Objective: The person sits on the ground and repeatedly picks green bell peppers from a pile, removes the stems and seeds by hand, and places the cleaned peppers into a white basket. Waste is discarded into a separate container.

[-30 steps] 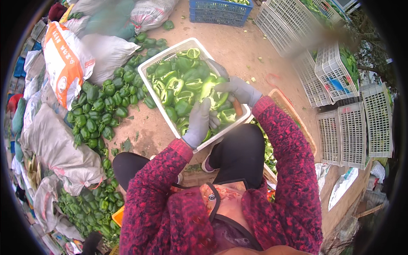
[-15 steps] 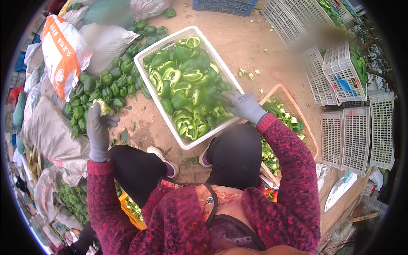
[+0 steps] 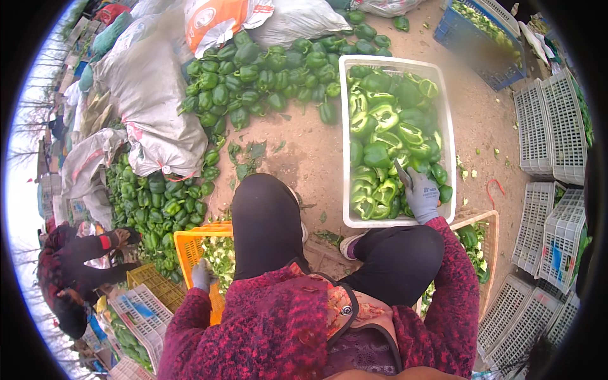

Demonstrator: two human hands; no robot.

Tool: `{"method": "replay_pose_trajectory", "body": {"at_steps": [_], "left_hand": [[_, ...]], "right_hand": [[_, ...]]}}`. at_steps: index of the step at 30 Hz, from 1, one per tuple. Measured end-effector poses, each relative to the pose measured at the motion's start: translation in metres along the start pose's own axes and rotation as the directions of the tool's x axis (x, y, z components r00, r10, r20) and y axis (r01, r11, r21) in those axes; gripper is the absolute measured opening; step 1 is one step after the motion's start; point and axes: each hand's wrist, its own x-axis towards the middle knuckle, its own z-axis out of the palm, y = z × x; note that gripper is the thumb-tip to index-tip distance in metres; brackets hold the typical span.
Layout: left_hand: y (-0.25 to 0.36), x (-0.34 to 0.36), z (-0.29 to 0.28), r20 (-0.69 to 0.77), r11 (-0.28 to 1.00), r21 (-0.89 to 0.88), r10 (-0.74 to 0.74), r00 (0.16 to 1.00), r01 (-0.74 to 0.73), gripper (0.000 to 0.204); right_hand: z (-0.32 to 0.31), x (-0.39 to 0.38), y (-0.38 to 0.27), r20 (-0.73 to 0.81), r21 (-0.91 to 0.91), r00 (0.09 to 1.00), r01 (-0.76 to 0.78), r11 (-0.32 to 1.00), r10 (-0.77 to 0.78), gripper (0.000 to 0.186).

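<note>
My left hand (image 3: 201, 276), in a grey glove, is at the inner side of an orange crate (image 3: 183, 248) beside my left knee. Its fingers look loosely apart, and I see no pepper core in them. Pale green pepper cores (image 3: 220, 256) lie in that crate. My right hand (image 3: 422, 195), also gloved in grey, rests at the near right part of a white tub (image 3: 346, 139). Its fingers are spread over cut green pepper halves (image 3: 378, 155). A small orange spot shows beside its palm, too little to name.
Whole green peppers (image 3: 247, 79) lie heaped beyond and left, among white sacks (image 3: 158, 114). A tan crate (image 3: 491, 253) stands by my right knee. White crates (image 3: 548, 218) line the right side; a blue crate (image 3: 475, 47) is far right. Another person (image 3: 79, 266) bends at far left.
My view has turned left, shifting the scene rightward. My left hand, which held a pepper core up, has gone down to the orange crate and let it go. My right hand stays at the tub.
</note>
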Motion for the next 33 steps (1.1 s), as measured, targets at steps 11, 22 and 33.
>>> {"method": "replay_pose_trajectory", "body": {"at_steps": [11,22,33], "left_hand": [[0.174,-0.038,0.022,0.224,0.505,0.862,-0.297,0.928,-0.046,0.065],[0.44,-0.031,0.543,0.901,-0.549,0.194,0.427,-0.074,-0.813,0.081],[0.416,-0.043,0.567,0.767,-0.001,0.101,0.637,0.077,-0.995,0.091]], "right_hand": [[0.014,0.003,0.009,-0.084,0.074,0.996,0.048,0.996,-0.042,0.043],[0.018,0.006,0.014,-0.146,0.109,0.988,0.065,0.992,-0.049,0.044],[-0.067,0.005,0.024,0.0,0.237,0.994,0.103,0.966,-0.106,0.044]]}}
